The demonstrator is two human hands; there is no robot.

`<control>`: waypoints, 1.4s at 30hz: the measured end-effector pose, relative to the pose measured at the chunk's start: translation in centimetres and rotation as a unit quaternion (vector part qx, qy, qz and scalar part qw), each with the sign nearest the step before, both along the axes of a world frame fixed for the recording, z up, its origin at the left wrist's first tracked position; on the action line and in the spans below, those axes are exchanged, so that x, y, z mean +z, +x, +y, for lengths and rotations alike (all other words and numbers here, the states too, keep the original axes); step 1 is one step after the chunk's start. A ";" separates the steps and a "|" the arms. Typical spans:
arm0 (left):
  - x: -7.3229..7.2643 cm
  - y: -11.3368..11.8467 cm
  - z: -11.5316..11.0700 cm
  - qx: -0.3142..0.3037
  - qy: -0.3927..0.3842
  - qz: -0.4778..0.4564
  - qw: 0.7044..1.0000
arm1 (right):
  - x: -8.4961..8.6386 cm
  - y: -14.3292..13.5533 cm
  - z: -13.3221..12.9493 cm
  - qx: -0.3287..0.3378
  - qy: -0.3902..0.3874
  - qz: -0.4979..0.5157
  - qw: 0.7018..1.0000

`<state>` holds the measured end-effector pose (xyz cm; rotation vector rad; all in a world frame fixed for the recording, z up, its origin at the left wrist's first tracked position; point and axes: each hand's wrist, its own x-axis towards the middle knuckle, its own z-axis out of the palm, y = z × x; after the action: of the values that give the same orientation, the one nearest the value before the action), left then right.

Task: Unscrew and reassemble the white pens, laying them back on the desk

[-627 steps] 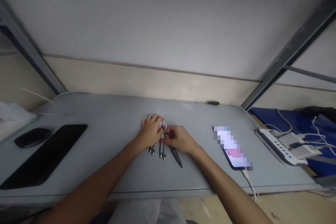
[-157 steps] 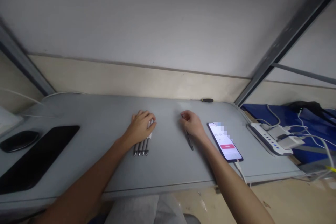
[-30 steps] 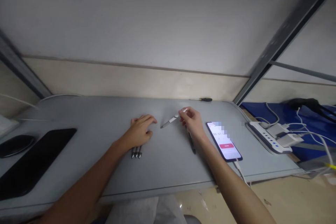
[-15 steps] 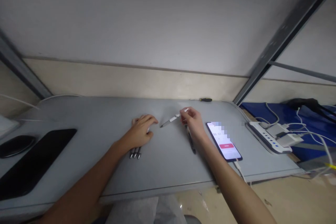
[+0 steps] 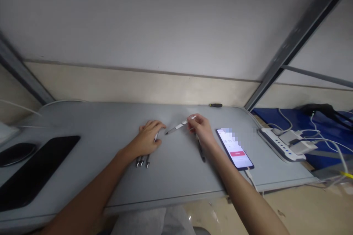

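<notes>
My left hand [image 5: 149, 137] lies palm down over three pens [image 5: 141, 162] on the grey table, its fingers curled over them. Only the pens' dark tips stick out below the palm, and a bit of white barrel shows between thumb and forefinger. In the fingertips of my right hand [image 5: 200, 126] is a white and grey pen [image 5: 176, 127], pinched near one end. Its tip points left and down, close to my left fingers. Another dark-ended pen [image 5: 202, 152] lies beside and partly under my right wrist.
A phone [image 5: 235, 150] with a timer on its screen lies right of my right forearm, its cable plugged in. Farther right is a power strip [image 5: 282, 145] with chargers. A screwdriver [image 5: 215, 105] lies along the back. At left are a black pad [image 5: 41, 170] and a dark oval object [image 5: 18, 154].
My right hand and its pen have shifted slightly left, bringing the tip nearer my left hand. Under the left hand, the rightmost pen tip now sits farther from the other two.
</notes>
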<state>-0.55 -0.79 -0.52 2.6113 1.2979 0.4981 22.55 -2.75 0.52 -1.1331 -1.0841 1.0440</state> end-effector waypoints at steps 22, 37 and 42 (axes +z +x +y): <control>0.3 -0.2 0.1 0.034 0.020 0.005 0.999 | 0.3 0.1 -0.1 0.002 -0.003 0.006 1.000; 0.9 0.6 -0.2 -0.015 0.068 -0.089 0.994 | 0.6 -0.2 -0.5 0.082 -0.079 0.106 0.988; 1.2 0.6 0.0 0.030 0.089 -0.092 0.991 | 0.4 -0.3 -0.5 0.093 -0.074 0.042 0.992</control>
<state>0.07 -0.81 0.69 2.5952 1.3306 0.8815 22.24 -3.24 0.96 -1.1087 -1.0738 1.3253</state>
